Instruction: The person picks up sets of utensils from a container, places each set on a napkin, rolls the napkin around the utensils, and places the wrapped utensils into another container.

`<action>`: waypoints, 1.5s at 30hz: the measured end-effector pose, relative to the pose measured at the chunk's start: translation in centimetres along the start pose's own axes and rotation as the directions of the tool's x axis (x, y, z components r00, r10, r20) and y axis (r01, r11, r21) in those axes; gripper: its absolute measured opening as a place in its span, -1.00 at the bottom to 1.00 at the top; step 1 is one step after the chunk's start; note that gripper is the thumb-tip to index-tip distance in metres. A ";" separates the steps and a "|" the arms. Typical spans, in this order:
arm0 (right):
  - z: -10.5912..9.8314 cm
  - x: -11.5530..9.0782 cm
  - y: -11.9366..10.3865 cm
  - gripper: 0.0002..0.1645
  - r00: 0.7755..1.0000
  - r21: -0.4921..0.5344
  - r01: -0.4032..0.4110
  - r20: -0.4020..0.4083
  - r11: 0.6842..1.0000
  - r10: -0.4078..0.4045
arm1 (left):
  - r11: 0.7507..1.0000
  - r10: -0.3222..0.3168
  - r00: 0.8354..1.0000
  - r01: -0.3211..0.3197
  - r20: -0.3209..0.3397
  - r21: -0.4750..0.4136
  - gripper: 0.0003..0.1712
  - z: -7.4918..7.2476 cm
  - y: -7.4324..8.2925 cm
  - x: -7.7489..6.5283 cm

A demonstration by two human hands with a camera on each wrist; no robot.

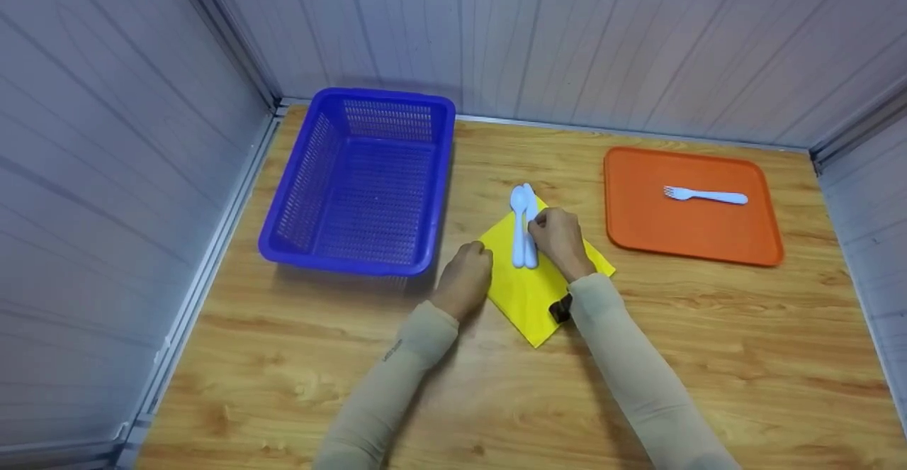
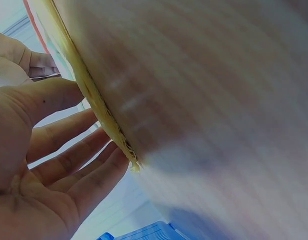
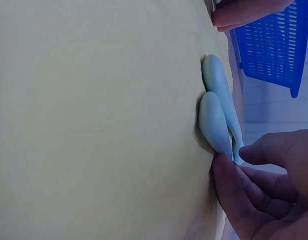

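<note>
A yellow napkin [image 1: 528, 307] lies flat on the wooden table, turned cornerwise. On it a pale blue spoon [image 1: 519, 232] and a pale blue knife [image 1: 531, 243] lie side by side, handles toward me. My right hand [image 1: 560, 239] pinches the knife with thumb and index finger; in the right wrist view the fingertips meet its handle [image 3: 212, 122], beside the spoon handle [image 3: 216, 72]. At the napkin's left corner rests my left hand [image 1: 465, 278]. In the left wrist view its slightly bent fingers [image 2: 69, 165] and thumb touch the napkin edge [image 2: 96, 102].
A deep blue perforated basket [image 1: 432, 243] stands at the back left. To the right, an orange tray [image 1: 638, 229] bears a pale blue fork [image 1: 708, 196]. Pale panelled walls [image 1: 496, 30] enclose the table at the back and sides.
</note>
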State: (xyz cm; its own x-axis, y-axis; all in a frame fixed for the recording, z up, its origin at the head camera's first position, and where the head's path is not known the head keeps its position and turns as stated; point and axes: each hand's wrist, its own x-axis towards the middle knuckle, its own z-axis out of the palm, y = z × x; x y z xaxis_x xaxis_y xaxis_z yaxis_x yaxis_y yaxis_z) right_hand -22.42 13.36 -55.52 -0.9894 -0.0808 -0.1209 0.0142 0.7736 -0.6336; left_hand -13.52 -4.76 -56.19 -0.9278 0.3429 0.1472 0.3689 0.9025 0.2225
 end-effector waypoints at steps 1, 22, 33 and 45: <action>0.0 0.0 0.1 -0.73 1.000 -0.001 0.000 -0.005 1.000 0.000 | 1.000 0.008 1.000 -0.008 -0.002 -0.003 -0.80 0.0 0.0 0.1; -9.0 0.5 5.9 -0.66 0.992 -0.069 0.100 -0.065 0.993 -0.105 | 0.994 0.099 0.986 -0.104 -0.134 -0.029 -0.76 -3.2 3.7 6.5; -17.2 1.5 13.6 -0.71 0.979 -0.260 0.085 -0.159 0.962 -0.130 | 0.961 0.273 0.959 -0.275 -0.077 -0.017 -0.80 -0.6 10.9 11.9; -18.8 3.1 19.7 -0.72 0.986 -0.340 0.056 -0.130 0.939 -0.106 | 0.923 0.379 0.922 -0.383 0.081 0.046 -0.78 3.3 15.4 14.8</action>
State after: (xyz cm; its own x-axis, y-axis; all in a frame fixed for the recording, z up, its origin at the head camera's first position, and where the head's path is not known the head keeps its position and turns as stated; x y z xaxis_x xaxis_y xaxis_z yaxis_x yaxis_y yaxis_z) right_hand -27.90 40.15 -54.06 -0.9957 -0.0797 0.0472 -0.0910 0.9355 -0.3413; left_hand -21.79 15.07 -53.77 -0.7203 0.6789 0.1423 0.6930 0.7132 0.1051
